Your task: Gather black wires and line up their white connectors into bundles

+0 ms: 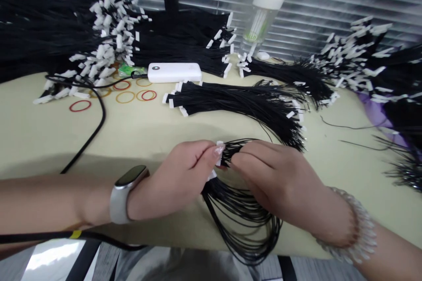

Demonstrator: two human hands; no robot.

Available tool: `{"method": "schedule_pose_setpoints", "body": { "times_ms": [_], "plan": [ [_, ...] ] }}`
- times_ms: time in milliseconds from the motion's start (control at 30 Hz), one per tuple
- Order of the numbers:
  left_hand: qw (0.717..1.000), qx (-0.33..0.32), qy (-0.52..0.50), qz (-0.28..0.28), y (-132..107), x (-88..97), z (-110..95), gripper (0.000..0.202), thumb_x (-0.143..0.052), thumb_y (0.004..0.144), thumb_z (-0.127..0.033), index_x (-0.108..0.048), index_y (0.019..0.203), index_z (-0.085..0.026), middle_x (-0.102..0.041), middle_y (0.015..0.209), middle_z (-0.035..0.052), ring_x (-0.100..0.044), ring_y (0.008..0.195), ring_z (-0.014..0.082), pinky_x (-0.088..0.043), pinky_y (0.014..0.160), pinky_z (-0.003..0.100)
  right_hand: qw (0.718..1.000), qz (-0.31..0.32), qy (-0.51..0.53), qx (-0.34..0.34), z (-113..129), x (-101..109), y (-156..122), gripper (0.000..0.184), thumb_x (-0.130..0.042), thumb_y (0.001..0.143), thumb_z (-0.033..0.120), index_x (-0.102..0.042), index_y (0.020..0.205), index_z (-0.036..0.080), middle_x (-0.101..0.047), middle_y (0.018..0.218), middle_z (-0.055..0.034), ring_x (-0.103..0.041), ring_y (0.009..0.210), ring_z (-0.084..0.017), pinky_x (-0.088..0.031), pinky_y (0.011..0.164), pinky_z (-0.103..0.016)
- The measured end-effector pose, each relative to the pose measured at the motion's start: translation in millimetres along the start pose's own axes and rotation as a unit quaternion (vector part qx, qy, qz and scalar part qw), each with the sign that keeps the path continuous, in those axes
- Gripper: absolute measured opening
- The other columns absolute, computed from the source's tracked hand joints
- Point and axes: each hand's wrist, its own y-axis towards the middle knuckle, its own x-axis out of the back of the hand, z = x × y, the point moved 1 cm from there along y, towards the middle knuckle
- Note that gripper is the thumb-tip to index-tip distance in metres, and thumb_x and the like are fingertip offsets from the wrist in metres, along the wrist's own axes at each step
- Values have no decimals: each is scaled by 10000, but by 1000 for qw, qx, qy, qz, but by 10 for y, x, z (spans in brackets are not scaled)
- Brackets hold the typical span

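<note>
A bundle of thin black wires [244,210] with white connectors hangs in a loop between my hands, over the table's front edge. My left hand [184,171] is closed, its thumb pressed on a white connector [220,151] at one end of the wires. Another white connector [212,175] shows just below that thumb. Fingers curled in, my right hand [273,171] grips the black wires a little right of the connectors. Its fingertips are hidden behind the hand. Beyond my hands lies a loose pile of black wires [227,101] with white connectors.
A white power bank [174,73] with a black cable [99,127] lies behind. Red and yellow rubber bands [125,96] are scattered at left. Large wire bundles [181,35] line the back, beside a clear bottle [263,17]. More wires [409,118] lie at right.
</note>
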Motion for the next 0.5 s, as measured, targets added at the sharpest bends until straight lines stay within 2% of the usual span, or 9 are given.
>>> {"method": "schedule_pose_setpoints", "body": {
  "times_ms": [200, 400, 500],
  "plan": [
    [1000, -12, -1, 6, -12, -6, 7, 320, -295, 864, -330, -360, 601, -161, -366, 570, -42, -315, 541, 76, -272, 508, 202, 1000, -10, 14, 9, 18, -68, -3, 140, -337, 832, 127, -469, 796, 157, -442, 692, -15, -336, 628, -111, -258, 574, -253],
    [1000, -10, -16, 10, -4, -20, 40, 309, -306, 861, -338, -377, 621, -159, -373, 597, -42, -320, 578, 80, -269, 552, 218, 999, 36, -30, -2, 83, -67, 47, 162, -329, 834, 143, -486, 868, 169, -497, 785, -30, -391, 693, -135, -306, 620, -271],
    [1000, -8, -21, -5, 24, -47, 43, 305, -309, 854, -346, -409, 637, -157, -419, 626, -28, -349, 610, 93, -288, 586, 230, 998, 29, -49, -19, 113, -49, 46, 162, -386, 795, 107, -498, 891, 176, -511, 810, -37, -423, 726, -146, -331, 637, -276]
  ]
}}
